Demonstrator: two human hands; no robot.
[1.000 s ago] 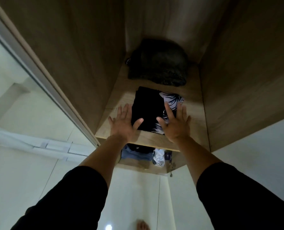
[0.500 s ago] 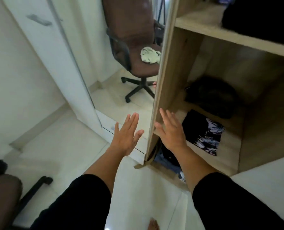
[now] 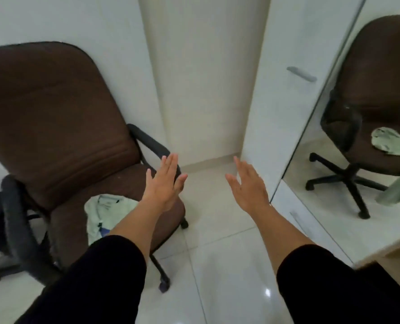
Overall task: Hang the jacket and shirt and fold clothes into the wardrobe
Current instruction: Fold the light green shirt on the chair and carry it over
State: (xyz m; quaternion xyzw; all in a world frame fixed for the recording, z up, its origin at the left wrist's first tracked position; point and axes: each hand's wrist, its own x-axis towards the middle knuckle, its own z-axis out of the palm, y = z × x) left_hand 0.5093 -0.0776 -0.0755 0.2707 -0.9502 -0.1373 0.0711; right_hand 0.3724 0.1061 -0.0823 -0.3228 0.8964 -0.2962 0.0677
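Note:
A pale green shirt [image 3: 104,211] lies crumpled on the seat of a brown office chair [image 3: 54,127] at the left. My left hand [image 3: 165,183] hovers over the seat's right edge, fingers straight, holding nothing, a little right of the shirt. My right hand [image 3: 249,183] is held out over the floor, fingers straight and empty. My left forearm covers part of the shirt. The wardrobe shelves and folded clothes are out of sight.
A mirrored wardrobe door [image 3: 358,160] stands at the right and reflects the chair and shirt. A white door panel with a handle [image 3: 301,74] is beside it. White tiled floor [image 3: 217,265] lies between chair and wardrobe. The chair's black armrest [image 3: 16,218] sits at the left.
My view has swung left from the wardrobe shelf to the chair. Both hands left the folded black garment on the shelf and now hover empty near the chair.

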